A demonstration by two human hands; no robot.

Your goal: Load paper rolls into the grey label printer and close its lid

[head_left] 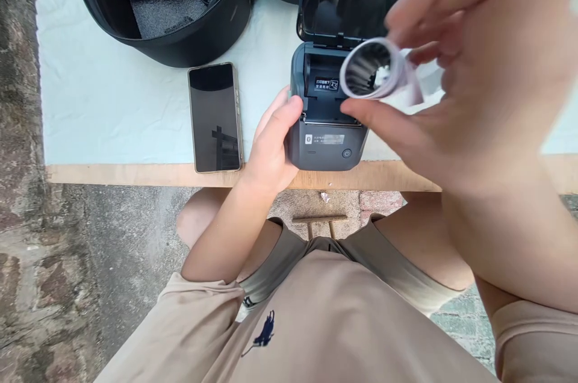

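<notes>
A dark grey label printer stands near the table's front edge with its black lid swung up and back. My left hand grips the printer's left side, thumb on the upper edge. In my right hand is a white label roll, pinched between thumb and fingers over the right part of the printer's compartment. The roll's hollow core faces left, and a loose white strip trails by the palm. The roll covers part of the compartment. A printed sticker shows on the compartment's inside wall.
Left of the printer lies a smartphone, dark screen up. Behind it an open black zip case with grey foam and straps takes up the back left. A pale cloth covers the table, whose wooden edge is bare.
</notes>
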